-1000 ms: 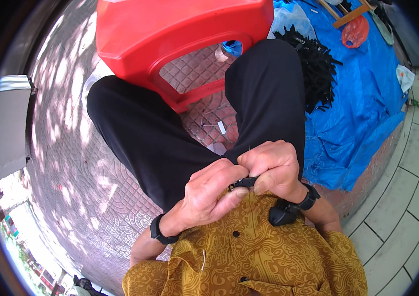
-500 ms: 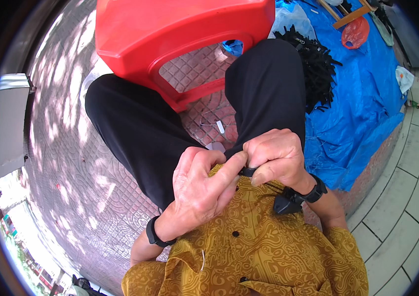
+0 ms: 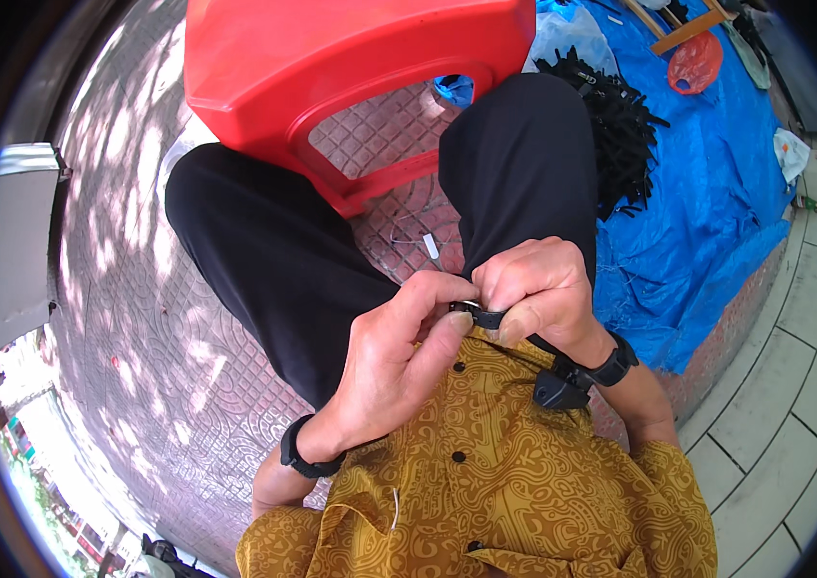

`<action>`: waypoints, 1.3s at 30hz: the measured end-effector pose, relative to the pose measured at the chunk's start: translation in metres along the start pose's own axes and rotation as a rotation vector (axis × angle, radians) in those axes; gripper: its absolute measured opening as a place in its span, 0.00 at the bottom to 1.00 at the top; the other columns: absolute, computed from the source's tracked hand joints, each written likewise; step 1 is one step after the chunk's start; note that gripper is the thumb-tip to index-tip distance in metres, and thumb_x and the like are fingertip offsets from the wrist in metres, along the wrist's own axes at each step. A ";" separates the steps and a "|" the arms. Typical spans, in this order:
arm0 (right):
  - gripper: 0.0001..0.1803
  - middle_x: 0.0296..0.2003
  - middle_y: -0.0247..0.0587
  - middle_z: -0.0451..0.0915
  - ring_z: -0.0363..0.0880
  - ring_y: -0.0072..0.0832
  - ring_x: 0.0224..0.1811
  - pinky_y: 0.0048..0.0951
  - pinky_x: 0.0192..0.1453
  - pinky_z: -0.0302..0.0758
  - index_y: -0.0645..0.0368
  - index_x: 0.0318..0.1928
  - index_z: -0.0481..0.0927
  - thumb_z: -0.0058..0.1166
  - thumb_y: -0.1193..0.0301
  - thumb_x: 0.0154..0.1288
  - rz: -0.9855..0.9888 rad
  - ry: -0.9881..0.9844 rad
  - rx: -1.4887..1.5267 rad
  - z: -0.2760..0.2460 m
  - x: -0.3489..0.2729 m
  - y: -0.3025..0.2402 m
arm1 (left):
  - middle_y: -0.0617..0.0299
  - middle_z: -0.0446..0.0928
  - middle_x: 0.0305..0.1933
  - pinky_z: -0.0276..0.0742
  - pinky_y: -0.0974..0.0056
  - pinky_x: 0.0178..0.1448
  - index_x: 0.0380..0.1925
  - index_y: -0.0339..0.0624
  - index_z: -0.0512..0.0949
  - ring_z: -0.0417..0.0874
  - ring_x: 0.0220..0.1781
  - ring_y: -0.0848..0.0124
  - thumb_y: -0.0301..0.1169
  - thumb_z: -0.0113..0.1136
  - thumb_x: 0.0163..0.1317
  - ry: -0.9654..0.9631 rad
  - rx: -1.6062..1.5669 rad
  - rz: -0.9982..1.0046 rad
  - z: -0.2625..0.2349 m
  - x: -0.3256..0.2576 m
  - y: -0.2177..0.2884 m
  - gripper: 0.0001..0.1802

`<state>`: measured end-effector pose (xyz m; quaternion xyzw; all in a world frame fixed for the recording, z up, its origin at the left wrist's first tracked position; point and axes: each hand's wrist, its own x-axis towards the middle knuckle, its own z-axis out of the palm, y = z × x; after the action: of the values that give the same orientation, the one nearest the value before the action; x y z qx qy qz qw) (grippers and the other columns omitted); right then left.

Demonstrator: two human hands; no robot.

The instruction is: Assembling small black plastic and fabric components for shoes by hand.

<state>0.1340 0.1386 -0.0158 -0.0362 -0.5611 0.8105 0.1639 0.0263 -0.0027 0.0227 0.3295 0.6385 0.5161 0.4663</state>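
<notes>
Both my hands meet in front of the mustard patterned shirt, above my lap. My left hand (image 3: 403,352) pinches one end of a small black strap (image 3: 485,318) between thumb and fingers; a dark buckle-like piece (image 3: 461,308) shows at that end. My right hand (image 3: 543,294) grips the strap's other side, its thumb pressed on the looped part. More black strap appears to run out below the right fingers, toward the wrist. What lies inside the right fist is hidden. Black bands circle both wrists, and a small dark device (image 3: 560,387) hangs beside the right one.
A red plastic stool (image 3: 360,58) stands in front of my knees. To the right, a pile of black straps (image 3: 610,130) lies on a blue tarp (image 3: 697,222), with plastic bags and a wooden frame (image 3: 687,34) farther off. A small white object (image 3: 430,247) lies on the paving between my legs.
My left hand has turned and its thumb has moved under the strap, so the strap and its buckle-like end now show more. Both hands have risen slightly.
</notes>
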 end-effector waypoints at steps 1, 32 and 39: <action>0.10 0.17 0.39 0.73 0.70 0.23 0.19 0.22 0.23 0.62 0.67 0.19 0.76 0.63 0.74 0.38 0.009 0.005 0.040 0.000 0.000 0.001 | 0.61 0.72 0.24 0.72 0.71 0.32 0.38 0.37 0.70 0.75 0.26 0.76 0.20 0.49 0.55 0.001 -0.011 0.006 0.000 0.000 0.000 0.09; 0.14 0.14 0.39 0.69 0.70 0.34 0.15 0.29 0.18 0.64 0.63 0.17 0.72 0.65 0.70 0.34 -0.276 -0.157 -0.813 0.011 0.008 -0.042 | 0.59 0.74 0.22 0.73 0.70 0.26 0.36 0.38 0.70 0.79 0.22 0.70 0.19 0.55 0.51 0.132 0.321 0.327 0.002 0.000 0.001 0.11; 0.14 0.12 0.32 0.60 0.65 0.26 0.13 0.27 0.16 0.61 0.56 0.13 0.64 0.60 0.71 0.33 -0.369 -0.115 -1.039 0.030 0.001 -0.048 | 0.58 0.73 0.20 0.72 0.69 0.23 0.35 0.37 0.71 0.77 0.20 0.69 0.18 0.56 0.49 0.098 0.224 0.282 0.003 -0.007 0.003 0.11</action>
<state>0.1361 0.1272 0.0396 0.0310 -0.8923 0.3856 0.2327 0.0308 -0.0071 0.0277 0.4403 0.6614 0.5173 0.3180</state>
